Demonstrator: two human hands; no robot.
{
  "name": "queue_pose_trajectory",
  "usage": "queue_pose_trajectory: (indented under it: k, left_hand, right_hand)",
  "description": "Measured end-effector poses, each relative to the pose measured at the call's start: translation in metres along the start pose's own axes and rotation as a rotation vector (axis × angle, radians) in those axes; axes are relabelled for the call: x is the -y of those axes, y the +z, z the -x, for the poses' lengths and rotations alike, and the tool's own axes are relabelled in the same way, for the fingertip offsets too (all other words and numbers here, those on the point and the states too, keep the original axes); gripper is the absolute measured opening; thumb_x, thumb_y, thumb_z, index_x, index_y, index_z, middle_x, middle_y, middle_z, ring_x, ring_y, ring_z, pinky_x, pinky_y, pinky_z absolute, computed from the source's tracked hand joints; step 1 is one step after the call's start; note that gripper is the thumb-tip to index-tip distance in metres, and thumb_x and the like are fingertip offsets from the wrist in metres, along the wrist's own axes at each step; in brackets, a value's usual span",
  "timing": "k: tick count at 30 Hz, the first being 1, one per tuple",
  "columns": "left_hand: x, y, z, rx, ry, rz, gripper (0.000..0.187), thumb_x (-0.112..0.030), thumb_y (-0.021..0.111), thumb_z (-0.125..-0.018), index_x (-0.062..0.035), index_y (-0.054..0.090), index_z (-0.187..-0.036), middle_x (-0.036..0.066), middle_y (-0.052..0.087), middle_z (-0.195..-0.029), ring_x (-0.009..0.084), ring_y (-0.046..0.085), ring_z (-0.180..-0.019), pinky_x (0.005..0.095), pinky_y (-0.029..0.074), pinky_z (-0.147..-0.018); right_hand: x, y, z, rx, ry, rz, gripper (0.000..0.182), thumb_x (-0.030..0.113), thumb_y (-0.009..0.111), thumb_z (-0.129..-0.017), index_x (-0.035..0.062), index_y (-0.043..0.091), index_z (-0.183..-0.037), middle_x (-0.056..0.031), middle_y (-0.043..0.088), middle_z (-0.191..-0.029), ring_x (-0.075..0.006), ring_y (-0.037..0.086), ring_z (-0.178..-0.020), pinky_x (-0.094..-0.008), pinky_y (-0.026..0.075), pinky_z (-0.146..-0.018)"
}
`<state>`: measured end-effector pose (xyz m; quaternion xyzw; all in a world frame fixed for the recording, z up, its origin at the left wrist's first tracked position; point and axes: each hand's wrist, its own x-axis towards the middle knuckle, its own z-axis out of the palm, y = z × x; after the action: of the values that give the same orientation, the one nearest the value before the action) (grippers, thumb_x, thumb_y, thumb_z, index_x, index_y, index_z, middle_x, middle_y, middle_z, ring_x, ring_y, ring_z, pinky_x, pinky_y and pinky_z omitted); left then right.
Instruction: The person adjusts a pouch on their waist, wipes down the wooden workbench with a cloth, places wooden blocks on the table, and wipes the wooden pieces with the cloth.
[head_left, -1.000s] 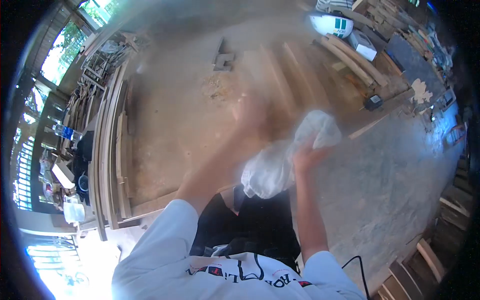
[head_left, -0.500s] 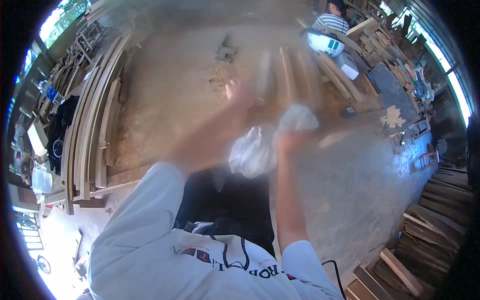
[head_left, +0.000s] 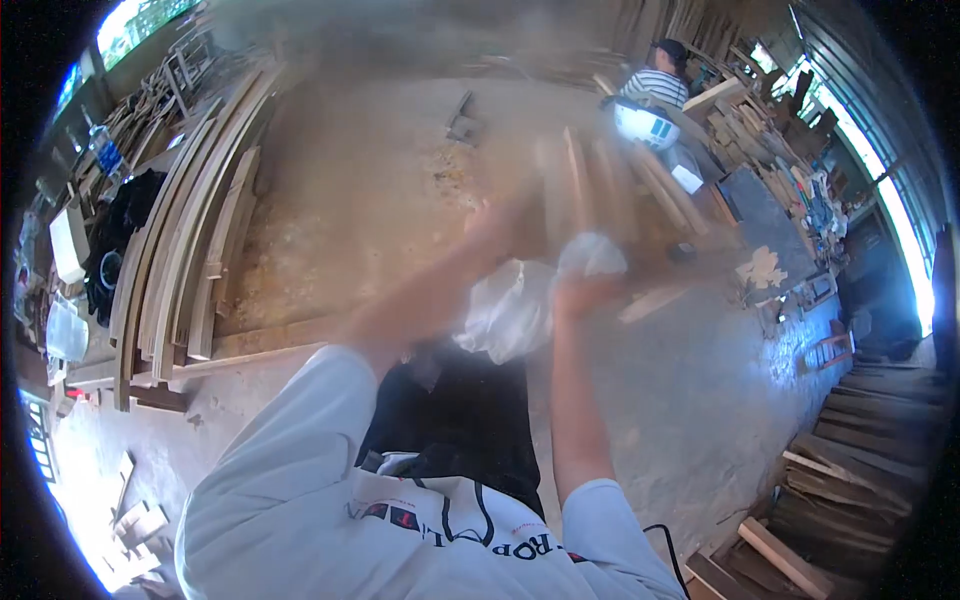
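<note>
My right hand grips a crumpled white cloth or bag held out in front of my chest. The white bundle hangs down to the left of that hand, with a smaller bunch sticking up above the fingers. My left hand is blurred with motion, raised just above and to the left of the bundle; whether it touches the bundle is unclear. Below both hands lies a dusty workshop floor.
Long curved wooden boards are stacked on the left. Planks lie on the floor ahead. A person in a striped shirt sits at the far side beside a white helmet. Timber piles fill the right. A black cable runs by my right arm.
The view has swung, bringing the seated person into sight. My hands stay together with the white bundle; my left hand has shifted slightly lower, closer to it.
</note>
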<state>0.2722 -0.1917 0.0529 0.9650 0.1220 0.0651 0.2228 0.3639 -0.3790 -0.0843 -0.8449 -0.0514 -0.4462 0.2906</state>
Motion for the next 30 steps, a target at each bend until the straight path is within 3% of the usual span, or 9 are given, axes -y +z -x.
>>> queue_pose_trajectory:
  k: [6,10,13,14,16,18,21,25,30]
  left_hand:
    - [0.131,-0.005,0.048,-0.159,-0.052,-0.182,0.035,-0.028,0.068,-0.084,-0.0032,0.067,-0.109,0.025,0.053,-0.124,0.0423,0.054,-0.115,0.0501,0.05,-0.093]
    - [0.144,-0.062,0.122,-0.152,-0.117,-0.176,0.034,-0.03,0.068,-0.086,-0.0017,0.065,-0.105,0.021,0.054,-0.124,0.0382,0.053,-0.116,0.0492,0.047,-0.096]
    - [0.173,-0.003,0.128,-0.332,-0.027,-0.409,0.041,-0.034,0.065,-0.088,-0.0007,0.062,-0.112,0.02,0.056,-0.121,0.0368,0.053,-0.117,0.0479,0.044,-0.099]
    - [0.155,-0.008,0.135,-0.23,-0.053,-0.379,0.045,-0.035,0.064,-0.088,-0.0008,0.06,-0.117,0.02,0.056,-0.122,0.0367,0.052,-0.12,0.0472,0.043,-0.101]
    - [0.111,-0.035,0.141,-0.042,-0.097,-0.322,0.052,-0.036,0.061,-0.088,-0.0009,0.055,-0.126,0.021,0.056,-0.125,0.0365,0.05,-0.124,0.0459,0.041,-0.104]
    - [0.15,0.029,0.119,-0.249,-0.067,-0.405,0.057,-0.036,0.059,-0.087,-0.0047,0.051,-0.134,0.02,0.055,-0.134,0.0352,0.047,-0.13,0.045,0.039,-0.108]
    - [0.181,0.049,0.128,-0.343,-0.03,0.234,0.049,-0.03,0.063,-0.083,-0.0062,0.059,-0.125,0.016,0.055,-0.136,0.0352,0.05,-0.127,0.044,0.041,-0.107]
    - [0.182,0.007,0.142,-0.238,-0.111,-0.267,0.047,-0.035,0.067,-0.083,-0.0043,0.059,-0.118,0.019,0.058,-0.118,0.0361,0.056,-0.115,0.0439,0.048,-0.096]
    - [0.16,-0.02,0.158,-0.374,-0.074,-0.15,0.055,-0.048,0.07,-0.081,-0.0029,0.057,-0.111,0.018,0.056,-0.109,0.0356,0.057,-0.107,0.0431,0.05,-0.09]
  right_hand:
    - [0.008,-0.031,-0.015,0.221,-0.017,-0.283,0.064,0.024,0.065,-0.09,-0.0113,0.039,-0.136,-0.0339,0.05,-0.133,-0.0491,0.047,-0.125,-0.054,0.037,-0.105]
    - [0.019,-0.038,-0.022,0.204,-0.047,-0.265,0.063,0.025,0.067,-0.09,-0.0112,0.042,-0.134,-0.0327,0.053,-0.129,-0.0485,0.051,-0.12,-0.052,0.04,-0.103]
    - [0.012,0.004,0.008,0.099,-0.074,-0.164,0.062,0.028,0.067,-0.091,-0.0101,0.045,-0.134,-0.0307,0.057,-0.125,-0.0466,0.055,-0.118,-0.0515,0.042,-0.101]
    - [0.054,-0.024,0.014,0.323,-0.065,-0.211,0.061,0.031,0.066,-0.091,-0.0099,0.047,-0.132,-0.0306,0.058,-0.124,-0.0451,0.055,-0.119,-0.0502,0.042,-0.101]
    - [0.097,-0.017,0.052,0.262,-0.503,-0.175,0.07,0.035,0.07,-0.087,-0.0107,0.045,-0.134,-0.0298,0.059,-0.122,-0.0468,0.056,-0.112,-0.0512,0.044,-0.096]
    - [0.186,-0.051,0.062,0.463,-0.587,-0.424,0.063,0.031,0.07,-0.085,-0.0091,0.05,-0.129,-0.03,0.059,-0.122,-0.0477,0.056,-0.113,-0.0513,0.044,-0.098]
    - [0.282,-0.081,0.059,0.782,-0.509,-0.612,0.053,0.024,0.07,-0.082,-0.0068,0.056,-0.123,-0.0304,0.059,-0.121,-0.0491,0.055,-0.115,-0.0515,0.044,-0.1]
    - [0.282,-0.055,0.045,1.061,-0.191,-0.411,0.038,0.023,0.072,-0.079,-0.0017,0.063,-0.107,-0.0249,0.062,-0.118,-0.0453,0.057,-0.11,-0.0505,0.046,-0.094]
    - [0.228,-0.03,0.004,0.603,-0.498,-0.125,0.032,0.02,0.076,-0.076,0.0006,0.063,-0.098,-0.0185,0.063,-0.111,-0.0398,0.057,-0.103,-0.0474,0.047,-0.09]
